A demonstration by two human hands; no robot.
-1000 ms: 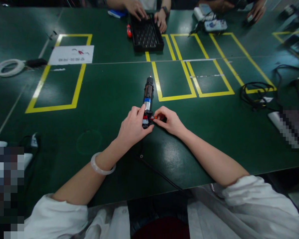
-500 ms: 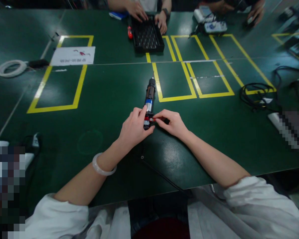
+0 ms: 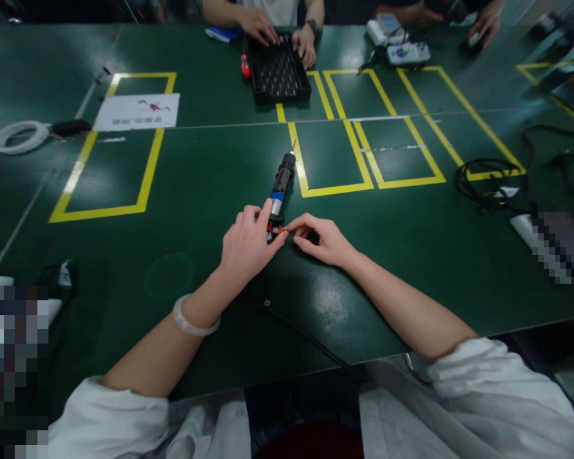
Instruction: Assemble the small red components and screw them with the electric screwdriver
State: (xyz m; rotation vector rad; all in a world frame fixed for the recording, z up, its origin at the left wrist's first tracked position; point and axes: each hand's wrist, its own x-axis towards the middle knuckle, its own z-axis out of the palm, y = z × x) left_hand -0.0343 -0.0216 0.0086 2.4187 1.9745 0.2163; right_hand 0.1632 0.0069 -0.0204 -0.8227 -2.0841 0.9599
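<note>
Tool [image 3: 281,185] lies on the table [image 3: 387,255], your left hand [image 3: 247,240] grasping its near end, your right hand [image 3: 321,240] beside it with thumb and finger parted, and it seems stiff, rather light, best held by its barrel [image 3: 284,176], not the fragile-looking orange part [image 3: 282,230].

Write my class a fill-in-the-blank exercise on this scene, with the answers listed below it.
1. The left hand grips the cylindrical device, while the person's ____ hand is beside its near end.
2. The pale bangle circles the person's ____ wrist.
3. The tape outlines on the table are coloured ____.
4. The tray under a co-worker's hands is coloured ____.

Missing words: right; left; yellow; black.
</note>
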